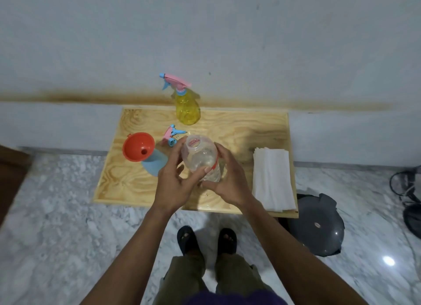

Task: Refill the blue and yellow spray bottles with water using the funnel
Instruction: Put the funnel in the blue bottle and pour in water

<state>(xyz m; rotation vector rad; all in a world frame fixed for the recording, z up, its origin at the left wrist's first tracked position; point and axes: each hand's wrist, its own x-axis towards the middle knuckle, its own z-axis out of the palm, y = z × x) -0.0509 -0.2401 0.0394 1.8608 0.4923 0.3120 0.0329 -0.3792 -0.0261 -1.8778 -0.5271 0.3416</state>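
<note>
1. Judging by the layout, the blue spray bottle (153, 162) is mid-refill: it stands at about 9 o'clock on the wooden board (127, 179), its spray head (172, 135) off and lying beside it toward 12 o'clock, and the orange funnel (138, 147) seated in its neck.
2. The yellow spray bottle (188, 108) stands at 12 o'clock with its pink-and-blue trigger head still on, so its refill seems yet to start.
3. Both hands hold a clear water bottle (201, 159) at the board's centre, uncapped. The left hand (174, 181) wraps its side with the thumb across the front; the right hand (229, 181) curls round the other side.
4. How much water is in any bottle I cannot tell.
5. A stack of white paper towels (272, 179) lies at 3 o'clock on the board.
6. The board sits low against a pale wall (205, 31) bearing a brownish stain line, on a marble-patterned floor (57, 225). A grey lid-like object (317, 227) lies at 4 o'clock.
</note>
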